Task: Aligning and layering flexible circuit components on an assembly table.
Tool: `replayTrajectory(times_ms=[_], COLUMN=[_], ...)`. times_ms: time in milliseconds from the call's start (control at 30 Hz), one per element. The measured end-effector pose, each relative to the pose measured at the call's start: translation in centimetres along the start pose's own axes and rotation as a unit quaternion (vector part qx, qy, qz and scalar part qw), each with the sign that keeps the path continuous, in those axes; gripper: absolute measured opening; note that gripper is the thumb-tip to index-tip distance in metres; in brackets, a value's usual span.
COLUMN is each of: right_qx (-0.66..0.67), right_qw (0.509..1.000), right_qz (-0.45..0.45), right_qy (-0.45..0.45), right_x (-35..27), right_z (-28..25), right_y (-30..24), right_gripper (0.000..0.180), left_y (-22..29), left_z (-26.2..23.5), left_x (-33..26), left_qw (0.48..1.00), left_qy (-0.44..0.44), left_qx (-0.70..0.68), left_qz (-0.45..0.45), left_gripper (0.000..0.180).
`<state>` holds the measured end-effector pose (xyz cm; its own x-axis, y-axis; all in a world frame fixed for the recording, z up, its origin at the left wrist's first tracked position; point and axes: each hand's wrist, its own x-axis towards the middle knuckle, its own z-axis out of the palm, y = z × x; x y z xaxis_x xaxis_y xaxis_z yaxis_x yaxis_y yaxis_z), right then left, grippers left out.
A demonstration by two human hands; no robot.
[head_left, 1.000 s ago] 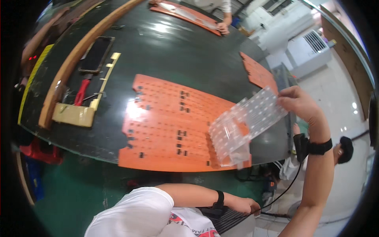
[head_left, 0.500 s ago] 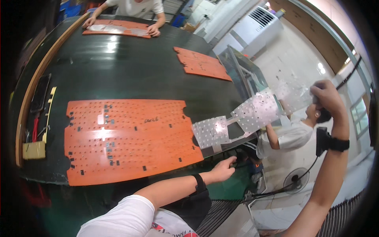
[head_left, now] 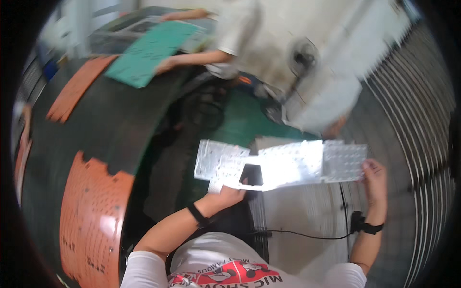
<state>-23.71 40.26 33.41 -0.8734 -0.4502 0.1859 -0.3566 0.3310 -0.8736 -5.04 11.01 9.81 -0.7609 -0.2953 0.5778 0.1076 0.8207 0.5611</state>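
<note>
A long, shiny translucent sheet [head_left: 293, 165] with rows of small dots and a cut-out window stretches between my hands, above the pale stack in front of me. My left hand [head_left: 225, 196] grips its lower edge beside the window, its thumb near the opening. At the far right end, my right hand [head_left: 376, 180] pinches the sheet's edge between thumb and fingers. Glare washes out much of its middle. Left of me, an orange perforated board [head_left: 96, 216] lies on the dark table [head_left: 129, 110], apart from both hands.
A person in a white shirt [head_left: 236, 33] holds a green board [head_left: 151, 53] over the table's far end. Another orange board [head_left: 79, 89] lies nearby. A fan [head_left: 303, 55] stands beyond. Wire racking [head_left: 408, 120] rises along the right, and a black cable [head_left: 307, 234] runs near my right wrist.
My view has swung right, away from the table. The sheet, earlier hanging beside the orange board, is now level between both hands. My left hand has taken hold; the other person now holds a green board.
</note>
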Motion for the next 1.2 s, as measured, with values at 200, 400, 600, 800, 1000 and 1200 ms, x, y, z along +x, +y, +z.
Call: replayTrajectory(times_ms=[200, 400, 600, 800, 1000, 1200], right_qx=[0.097, 0.242, 0.281, 0.255, 0.238, 0.261], right_qw=[0.943, 0.820, 0.750, 0.697, 0.665, 0.661], right_qz=[0.252, 0.338, 0.342, 0.434, 0.456, 0.444], right_qy=[0.197, 0.393, 0.491, 0.511, 0.541, 0.546], right_x=[-19.3, -34.0, -42.5, -48.3, -46.5, -45.7], right_z=[-2.0, 2.0, 2.8, 2.2, 1.5, 0.6], right_y=[18.8, 26.8, 33.4, 37.4, 37.9, 38.8], right_gripper=[0.020, 0.018, 0.022, 0.031, 0.033, 0.032], left_y=[2.1, 3.2, 7.0, 4.1, 1.0, 1.1], left_z=[8.2, 19.4, 26.8, 25.7, 21.9, 20.9], left_x=[-1.9, -2.4, -2.7, -2.4, -0.4, -0.6], left_qw=[0.955, 0.852, 0.804, 0.753, 0.734, 0.771], left_qy=[-0.242, -0.364, -0.418, -0.546, -0.592, -0.550], left_qx=[-0.036, -0.129, -0.120, 0.012, 0.063, 0.054], left_qz=[0.166, 0.353, 0.405, 0.366, 0.327, 0.316], left_gripper=[0.072, 0.057, 0.053, 0.060, 0.064, 0.065])
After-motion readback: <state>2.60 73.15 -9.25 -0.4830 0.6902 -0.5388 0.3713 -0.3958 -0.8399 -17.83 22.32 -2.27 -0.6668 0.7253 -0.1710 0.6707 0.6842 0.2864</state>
